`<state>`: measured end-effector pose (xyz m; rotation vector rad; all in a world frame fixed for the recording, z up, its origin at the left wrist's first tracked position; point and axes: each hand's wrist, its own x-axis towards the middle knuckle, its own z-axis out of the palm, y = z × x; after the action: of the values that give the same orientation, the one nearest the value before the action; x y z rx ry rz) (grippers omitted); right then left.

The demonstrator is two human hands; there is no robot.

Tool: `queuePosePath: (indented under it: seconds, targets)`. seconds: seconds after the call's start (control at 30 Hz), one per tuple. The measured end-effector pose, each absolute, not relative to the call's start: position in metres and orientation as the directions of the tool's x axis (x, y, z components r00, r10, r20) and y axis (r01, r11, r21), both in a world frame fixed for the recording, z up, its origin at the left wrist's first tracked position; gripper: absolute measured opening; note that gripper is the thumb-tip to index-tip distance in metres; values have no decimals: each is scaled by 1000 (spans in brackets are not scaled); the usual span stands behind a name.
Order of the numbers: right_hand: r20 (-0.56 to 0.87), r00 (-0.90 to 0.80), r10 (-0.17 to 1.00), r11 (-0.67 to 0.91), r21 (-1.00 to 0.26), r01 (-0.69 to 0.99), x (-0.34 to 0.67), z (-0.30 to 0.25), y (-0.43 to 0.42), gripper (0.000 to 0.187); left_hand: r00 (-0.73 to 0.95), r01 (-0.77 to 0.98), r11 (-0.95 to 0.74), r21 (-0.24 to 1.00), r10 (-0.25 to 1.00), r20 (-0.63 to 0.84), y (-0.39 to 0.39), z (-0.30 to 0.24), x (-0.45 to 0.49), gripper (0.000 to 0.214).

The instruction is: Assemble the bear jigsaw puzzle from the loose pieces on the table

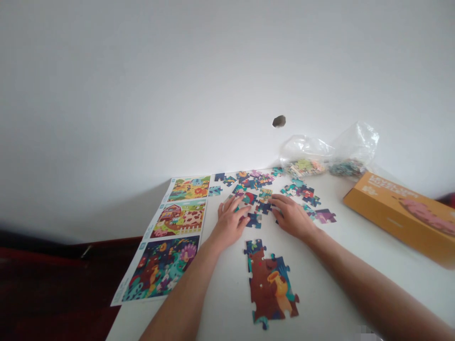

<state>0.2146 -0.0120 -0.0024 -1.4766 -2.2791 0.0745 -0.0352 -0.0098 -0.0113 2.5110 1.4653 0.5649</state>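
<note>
Jigsaw pieces (pixel 296 189) lie in a loose spread across the far part of the white surface (pixel 330 265), and both hands rest among them. The left hand (pixel 230 222) and the right hand (pixel 290 217) are flat and open, palms down, their fingers reaching toward each other over a small cluster. Neither grip appears closed on anything, though a thin piece under the fingertips would be hard to make out from this view, and the hands hide part of the cluster.

A dark blue piece (pixel 253 220) lies just beside the left hand. Nearer the person, clear of both hands, sits a partly assembled jigsaw section (pixel 272 289), its long axis running away from the person with a slight tilt and its edges ragged.

To the left lies a printed sheet (pixel 159 241) of three stacked pictures. Clear plastic bags (pixel 350 151) holding more pieces sit against the wall beyond. An orange box (pixel 401 213), cut off by the frame, lies at the right.
</note>
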Motion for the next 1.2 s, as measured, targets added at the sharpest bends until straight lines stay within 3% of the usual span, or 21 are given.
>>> queuePosePath:
  seconds: [0.2,0.27,0.4,0.53,0.67,0.83,1.0,1.07,1.2]
  targets:
    - [296,-56,953,116,-189,975,217,-2,-12,37,487,770,-542,336,840,239,-11,-9,-36,43]
    - [277,-121,953,187,-224,957,220,-3,-11,38,448,786,-515,342,855,259,-9,-11,-35,37]
    - [309,-292,905,384,-300,873,222,-2,-7,57,402,796,-493,351,864,302,-6,-15,-36,33]
    - [336,-120,934,207,-237,949,221,5,-9,55,399,788,-510,345,850,344,-5,-17,-37,31]
    - [251,-4,968,66,-237,969,226,8,-11,46,362,793,-497,352,849,384,-2,-17,-37,29]
    - [193,-205,960,259,-320,912,229,4,-13,62,359,786,-502,360,845,395,-2,-16,-37,28]
    - [275,-349,896,431,-345,834,227,4,-13,51,450,735,-569,367,816,364,-9,-10,-36,30]
    - [302,-259,917,353,-318,880,231,8,-11,42,474,725,-581,369,810,344,-10,-8,-36,29]
    - [281,145,949,-63,-282,957,257,21,-4,34,454,731,-564,384,822,344,-7,-11,-37,27]
